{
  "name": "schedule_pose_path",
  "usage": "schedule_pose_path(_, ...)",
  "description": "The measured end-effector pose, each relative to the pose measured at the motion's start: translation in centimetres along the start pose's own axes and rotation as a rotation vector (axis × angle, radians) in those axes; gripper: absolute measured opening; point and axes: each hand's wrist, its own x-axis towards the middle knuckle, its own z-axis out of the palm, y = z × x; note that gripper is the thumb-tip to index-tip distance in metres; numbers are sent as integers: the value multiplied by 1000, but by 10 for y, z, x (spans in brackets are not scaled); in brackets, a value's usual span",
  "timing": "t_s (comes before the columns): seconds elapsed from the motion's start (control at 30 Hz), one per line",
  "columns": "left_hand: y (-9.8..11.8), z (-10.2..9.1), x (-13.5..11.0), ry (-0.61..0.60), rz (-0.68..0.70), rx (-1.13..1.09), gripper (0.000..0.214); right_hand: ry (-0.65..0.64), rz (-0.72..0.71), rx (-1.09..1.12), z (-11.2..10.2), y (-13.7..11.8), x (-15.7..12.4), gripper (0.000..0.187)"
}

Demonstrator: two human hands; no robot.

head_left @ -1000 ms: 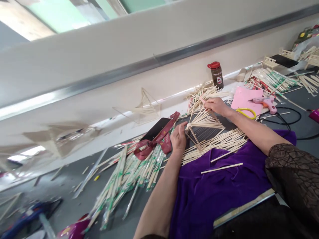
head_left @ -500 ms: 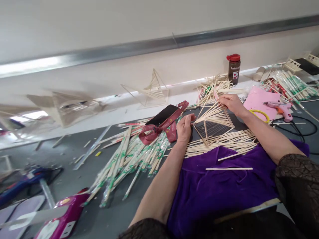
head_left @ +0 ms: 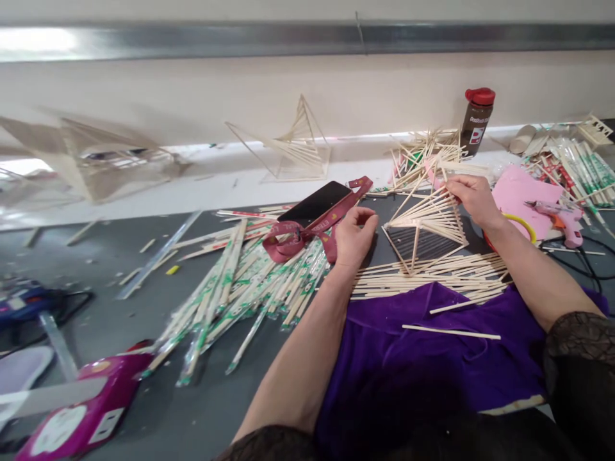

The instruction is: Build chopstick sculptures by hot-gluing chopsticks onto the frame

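Observation:
A model frame of thin wooden sticks [head_left: 423,221] stands over a dark ridged sheet [head_left: 427,246], its sticks fanning out into a twisted surface. My right hand [head_left: 473,195] pinches the frame at its upper right corner. To the left of the frame, my left hand [head_left: 356,237] is apart from it, loosely curled with nothing visible in the fingers. Loose wooden sticks [head_left: 384,282] lie in front of the frame. A purple cloth [head_left: 423,358] is nearest to me, with a single stick [head_left: 451,331] on it.
Wrapped chopsticks [head_left: 259,282], a phone [head_left: 314,205] and a red lanyard [head_left: 288,246] lie left. Finished stick models [head_left: 302,147] stand along the wall. A bottle [head_left: 477,121], pink glue gun [head_left: 560,218] and yellow-handled scissors [head_left: 523,224] are right. A magenta device [head_left: 96,397] sits front left.
My left hand has come off the frame's left corner and now sits apart from it. The right hand keeps its pinch. The camera view has shifted and levelled.

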Motion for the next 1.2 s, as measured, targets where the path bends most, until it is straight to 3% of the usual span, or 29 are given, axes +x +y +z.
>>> schedule_pose_path(0.07, 9, -11, 0, -54, 2, 93, 25, -7, -16, -19, 0, 0, 0, 16)
schedule_pose_path(0.23, 25, -28, -15, -342, 25, 293, 15, 0, 3, -41, -1, -3, 0, 17)
schedule_pose_path(0.37, 22, -33, -43, -422, 111, 405, 21, -8, 0, -53, -1, -5, 1, 16)
schedule_pose_path(0.53, 14, -32, -75, -430, 370, 538, 39, -10, 34, -39, 1, -7, 1, 16)
schedule_pose_path(0.8, 14, -30, -93, -432, 436, 571, 39, -17, 59, -24, 2, -7, 1, 16)
schedule_pose_path(1.2, 27, -37, -116, -531, 614, 293, 19, -20, 58, -90, 3, -15, -3, 17)
